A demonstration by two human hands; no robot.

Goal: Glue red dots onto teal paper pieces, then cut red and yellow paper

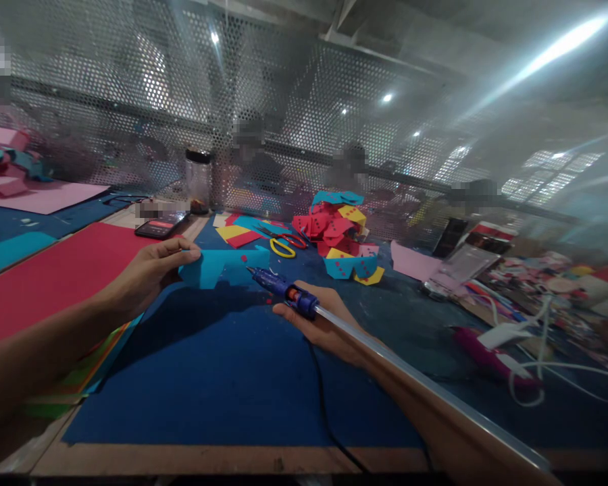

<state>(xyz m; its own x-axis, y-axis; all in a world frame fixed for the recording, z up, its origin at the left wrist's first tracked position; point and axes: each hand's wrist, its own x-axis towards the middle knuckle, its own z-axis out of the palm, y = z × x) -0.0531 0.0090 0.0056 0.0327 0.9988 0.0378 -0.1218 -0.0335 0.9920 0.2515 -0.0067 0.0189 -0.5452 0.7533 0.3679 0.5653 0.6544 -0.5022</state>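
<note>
My left hand (155, 270) pinches the left edge of a light blue folded paper piece (223, 266) and holds it just above the dark blue mat (223, 378). In my right hand (324, 324) is a blue glue gun (284, 290), fingers wrapped round it, with a long clear glue stick (436, 391) trailing back along my forearm. The gun's nozzle touches the paper piece's lower right edge. A black cord (324, 405) runs down from the gun towards the table's near edge.
Behind the paper lie scissors with red and yellow handles (286, 243) and a pile of red, yellow and blue paper pieces (342, 243). A red sheet (55, 277) lies left, a phone (159, 226) beyond it. At the right lie a second, pink glue gun (491, 358), white cables and clutter. A perforated metal screen stands behind.
</note>
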